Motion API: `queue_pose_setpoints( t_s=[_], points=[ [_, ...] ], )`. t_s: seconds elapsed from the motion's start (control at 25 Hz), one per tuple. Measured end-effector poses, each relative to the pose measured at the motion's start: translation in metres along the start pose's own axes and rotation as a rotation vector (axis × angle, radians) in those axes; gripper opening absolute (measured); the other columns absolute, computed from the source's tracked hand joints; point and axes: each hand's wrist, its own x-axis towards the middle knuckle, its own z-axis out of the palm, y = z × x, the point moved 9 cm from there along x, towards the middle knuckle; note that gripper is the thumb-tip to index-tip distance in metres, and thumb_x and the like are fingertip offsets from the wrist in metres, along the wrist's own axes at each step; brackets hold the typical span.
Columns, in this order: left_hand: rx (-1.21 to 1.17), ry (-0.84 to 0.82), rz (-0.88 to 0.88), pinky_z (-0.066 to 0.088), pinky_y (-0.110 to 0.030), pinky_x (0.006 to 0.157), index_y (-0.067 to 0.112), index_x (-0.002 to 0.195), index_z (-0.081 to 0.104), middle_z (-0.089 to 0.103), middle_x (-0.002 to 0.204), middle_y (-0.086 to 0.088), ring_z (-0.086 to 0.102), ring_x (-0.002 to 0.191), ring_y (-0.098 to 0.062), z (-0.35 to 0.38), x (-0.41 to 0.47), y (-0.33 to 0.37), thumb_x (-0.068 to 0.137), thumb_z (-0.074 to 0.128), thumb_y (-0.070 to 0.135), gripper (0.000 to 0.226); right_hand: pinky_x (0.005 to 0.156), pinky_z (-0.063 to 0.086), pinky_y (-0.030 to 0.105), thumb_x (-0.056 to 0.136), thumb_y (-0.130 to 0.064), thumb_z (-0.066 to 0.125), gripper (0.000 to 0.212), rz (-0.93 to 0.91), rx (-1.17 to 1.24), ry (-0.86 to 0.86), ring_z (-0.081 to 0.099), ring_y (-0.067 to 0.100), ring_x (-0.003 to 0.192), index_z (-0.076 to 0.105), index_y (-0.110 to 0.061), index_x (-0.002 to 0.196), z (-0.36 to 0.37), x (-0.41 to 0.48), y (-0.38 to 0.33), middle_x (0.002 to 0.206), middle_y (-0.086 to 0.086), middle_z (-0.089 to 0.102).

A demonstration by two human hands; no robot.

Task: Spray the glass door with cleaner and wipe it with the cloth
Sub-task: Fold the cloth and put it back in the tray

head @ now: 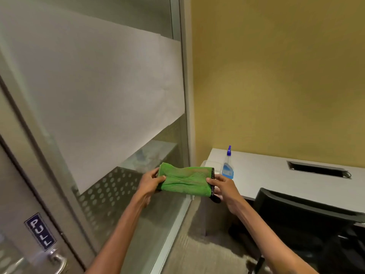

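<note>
Head view: both hands hold the green microfibre cloth (pixel 186 179) stretched between them at about waist height. The left hand (pixel 151 182) has its grip pinched on the cloth's left edge, thumb on top; the right hand (pixel 221 185) has its grip pinched on the right, dark-trimmed edge. The cloth looks folded into a pad, and I judge the step in hand to be readying it for wiping.

Beyond the right grip and just past it, the spray bottle (pixel 228 167) with blue cleaner stands upright on the white counter (pixel 276 175), held by neither hand. Left of and above the left grip rises the glass panel (pixel 98 86) with its frosted band and dotted strip; further left and below is the glass door (pixel 17 175) with a "PULL" sign (pixel 40 231) and a metal handle (pixel 58 260).

Whether the glass has been sprayed cannot be told: no drops or streaks show clearly. The cloth is apart from any glass, so wiping appears still to be done.
</note>
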Motion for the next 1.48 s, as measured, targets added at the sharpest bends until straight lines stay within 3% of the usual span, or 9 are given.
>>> queue_pose_setpoints(
  t_s=[0.12,0.32,0.48,0.6,0.68,0.8,0.88,1.16,1.48],
  points=[
    [-0.049,-0.008,-0.002,0.058,-0.022,0.061,0.009,0.149,0.052,0.065,0.140,-0.010,0.070,0.099,-0.021,0.019,0.067,-0.006,0.093,0.068,-0.005,0.060,0.056,0.058,0.020,0.090,-0.013,0.077,0.022,0.004,-0.030,0.108,0.079,0.015,0.075,0.072,-0.007,0.111,-0.010,0.048,0.004,0.104,0.010,0.081],
    [0.022,0.005,0.007,0.059,-0.046,0.100,0.009,0.127,0.065,0.074,0.126,-0.014,0.071,0.115,-0.028,0.052,0.153,-0.018,0.086,0.076,0.002,0.042,0.052,0.056,0.020,0.090,-0.010,0.078,0.015,0.022,-0.076,0.267,0.076,0.011,0.065,0.071,-0.006,0.102,-0.031,0.111,0.011,0.094,0.009,0.077],
    [0.124,-0.057,0.076,0.057,-0.048,0.103,0.022,0.128,0.072,0.077,0.118,-0.004,0.072,0.112,-0.023,0.087,0.199,-0.020,0.089,0.076,0.017,0.040,0.048,0.051,0.017,0.090,-0.011,0.078,0.016,0.022,-0.135,0.361,0.065,0.002,0.051,0.070,-0.006,0.103,-0.059,0.154,0.015,0.082,0.006,0.071],
    [0.170,-0.162,0.084,0.054,-0.041,0.107,0.028,0.135,0.069,0.074,0.128,0.002,0.069,0.115,-0.016,0.121,0.237,-0.026,0.093,0.068,0.019,0.043,0.075,0.063,0.036,0.088,-0.013,0.080,0.014,0.043,-0.135,0.443,0.075,0.022,0.082,0.073,-0.008,0.100,-0.089,0.189,0.024,0.096,0.011,0.076],
    [0.127,-0.203,0.042,0.055,-0.041,0.107,0.024,0.136,0.068,0.074,0.129,0.000,0.070,0.115,-0.018,0.143,0.267,-0.036,0.094,0.067,0.014,0.044,0.084,0.061,0.043,0.087,-0.011,0.080,0.010,0.058,-0.153,0.482,0.074,0.028,0.088,0.074,-0.010,0.095,-0.106,0.215,0.031,0.100,0.014,0.077],
    [0.121,-0.208,-0.017,0.057,-0.044,0.106,0.017,0.134,0.068,0.075,0.126,-0.007,0.073,0.111,-0.023,0.174,0.319,-0.052,0.091,0.072,0.006,0.044,0.070,0.059,0.033,0.085,-0.006,0.081,0.008,0.085,-0.194,0.514,0.069,0.021,0.072,0.075,-0.005,0.089,-0.130,0.266,0.039,0.092,0.014,0.076],
    [0.141,-0.207,-0.048,0.057,-0.044,0.106,0.014,0.132,0.069,0.075,0.125,-0.009,0.073,0.110,-0.025,0.197,0.353,-0.057,0.089,0.075,0.005,0.045,0.075,0.059,0.038,0.082,-0.007,0.083,0.016,0.116,-0.228,0.527,0.066,0.023,0.074,0.072,0.001,0.091,-0.147,0.303,0.041,0.089,0.014,0.074],
    [0.330,-0.125,-0.101,0.054,-0.039,0.108,0.014,0.131,0.071,0.076,0.124,-0.010,0.070,0.114,-0.024,0.261,0.448,-0.079,0.085,0.078,0.008,0.047,0.074,0.049,0.039,0.080,-0.013,0.082,0.030,0.226,-0.416,0.510,0.059,0.026,0.077,0.054,-0.016,0.068,-0.182,0.419,0.052,0.078,0.008,0.064],
    [0.558,-0.134,-0.139,0.053,-0.037,0.098,0.014,0.127,0.071,0.076,0.120,-0.011,0.069,0.113,-0.029,0.278,0.507,-0.127,0.087,0.074,0.012,0.041,0.078,0.049,0.041,0.087,-0.018,0.076,0.024,0.340,-0.665,0.501,0.059,0.028,0.081,0.057,-0.011,0.074,-0.177,0.483,0.097,0.080,0.014,0.065]
  ],
)
